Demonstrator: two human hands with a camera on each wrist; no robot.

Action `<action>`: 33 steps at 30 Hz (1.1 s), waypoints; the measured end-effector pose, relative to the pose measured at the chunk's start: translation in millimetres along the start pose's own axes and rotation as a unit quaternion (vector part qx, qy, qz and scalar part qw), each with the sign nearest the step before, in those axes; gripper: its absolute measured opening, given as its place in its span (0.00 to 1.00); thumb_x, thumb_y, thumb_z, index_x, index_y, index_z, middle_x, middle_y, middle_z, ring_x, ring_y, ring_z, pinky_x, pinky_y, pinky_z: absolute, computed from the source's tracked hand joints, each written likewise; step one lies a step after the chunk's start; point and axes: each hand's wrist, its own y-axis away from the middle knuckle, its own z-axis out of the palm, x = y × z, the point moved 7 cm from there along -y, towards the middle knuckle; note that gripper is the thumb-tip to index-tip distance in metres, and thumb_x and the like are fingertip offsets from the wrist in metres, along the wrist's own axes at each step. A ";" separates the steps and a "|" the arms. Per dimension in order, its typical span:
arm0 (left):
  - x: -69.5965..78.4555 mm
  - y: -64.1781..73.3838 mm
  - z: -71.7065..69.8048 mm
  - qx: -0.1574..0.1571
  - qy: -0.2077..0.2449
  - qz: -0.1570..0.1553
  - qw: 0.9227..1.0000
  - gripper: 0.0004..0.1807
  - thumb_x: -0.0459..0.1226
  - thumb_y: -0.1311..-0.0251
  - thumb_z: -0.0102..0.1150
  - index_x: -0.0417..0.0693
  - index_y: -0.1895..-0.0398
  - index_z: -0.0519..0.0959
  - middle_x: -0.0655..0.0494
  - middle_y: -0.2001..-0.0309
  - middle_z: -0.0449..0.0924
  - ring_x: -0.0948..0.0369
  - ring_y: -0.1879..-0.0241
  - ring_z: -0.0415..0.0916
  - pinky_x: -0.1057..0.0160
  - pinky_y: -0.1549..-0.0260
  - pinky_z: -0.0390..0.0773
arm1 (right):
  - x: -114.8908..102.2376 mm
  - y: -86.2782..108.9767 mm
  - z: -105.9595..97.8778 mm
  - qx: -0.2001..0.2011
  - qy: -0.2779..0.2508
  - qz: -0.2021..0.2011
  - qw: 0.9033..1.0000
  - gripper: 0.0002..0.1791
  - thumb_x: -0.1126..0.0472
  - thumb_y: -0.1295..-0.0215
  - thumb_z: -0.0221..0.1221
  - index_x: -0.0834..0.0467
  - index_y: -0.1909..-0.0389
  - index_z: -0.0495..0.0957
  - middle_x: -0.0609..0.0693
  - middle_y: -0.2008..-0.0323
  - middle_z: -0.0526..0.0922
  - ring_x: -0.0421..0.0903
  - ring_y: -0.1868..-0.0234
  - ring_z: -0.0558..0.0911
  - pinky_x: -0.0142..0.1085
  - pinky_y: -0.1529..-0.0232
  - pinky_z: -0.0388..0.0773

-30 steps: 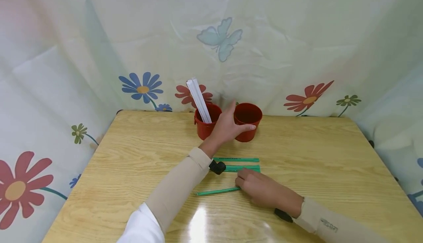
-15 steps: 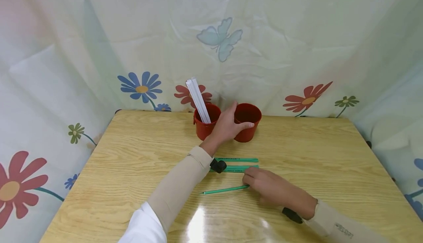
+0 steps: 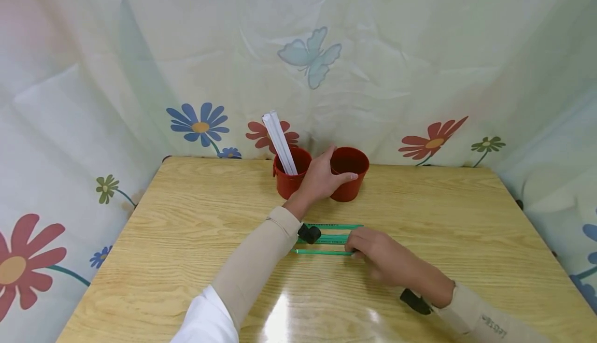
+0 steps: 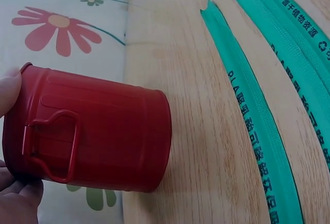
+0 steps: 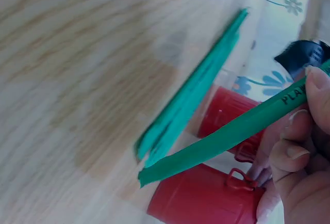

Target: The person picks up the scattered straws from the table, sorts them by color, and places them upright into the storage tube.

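1. Pinching towards one end, the right hand (image 3: 384, 257) held a slim, green, printed, straw-like strip (image 3: 324, 252) just nearside of similar strips (image 3: 338, 226); the left hand (image 3: 322, 178) clasped a round, red, metal-looking bucket (image 3: 345, 193);
2. off-centre grip could have swung it into neighbours;
3. counted: strips, at least three; buckets, two with the red twin (image 3: 287, 186); slender white sticks (image 3: 281, 144), at least two.

Curtained-off spot, kind of room unclear, wood-grain table (image 3: 186, 218), flower-printed cloth (image 3: 396, 47) hanging on three sides

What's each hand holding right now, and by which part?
Right hand: a green strip, pinched near its right end. Left hand: the right red bucket, gripped at its rim.
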 end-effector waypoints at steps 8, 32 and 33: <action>0.3 -0.8 -0.3 0.009 0.008 0.012 1.000 0.49 0.51 0.45 0.70 0.43 0.25 0.57 0.51 0.34 0.73 0.56 0.39 0.74 0.55 0.41 0.78 | 3.0 -9.9 -23.4 0.086 -0.110 0.016 0.990 0.12 0.75 0.44 0.62 0.57 0.68 0.73 0.43 0.71 0.73 0.31 0.69 0.68 0.20 0.68 0.68; 4.5 -0.9 -0.8 0.005 0.014 0.026 1.000 0.31 0.47 0.44 0.70 0.55 0.38 0.69 0.57 0.42 0.80 0.60 0.46 0.79 0.59 0.47 0.82 | 29.8 -34.2 -60.8 0.200 -0.277 0.118 0.933 0.10 0.81 0.37 0.53 0.64 0.65 0.77 0.53 0.70 0.78 0.38 0.70 0.75 0.28 0.69 0.76; 4.7 -0.6 -1.0 0.004 0.015 0.025 1.000 0.31 0.46 0.43 0.70 0.55 0.37 0.69 0.57 0.42 0.80 0.60 0.45 0.78 0.59 0.47 0.82 | 30.4 -35.8 -62.3 0.202 -0.278 0.120 0.932 0.10 0.81 0.37 0.53 0.64 0.65 0.78 0.52 0.70 0.78 0.38 0.70 0.75 0.28 0.69 0.76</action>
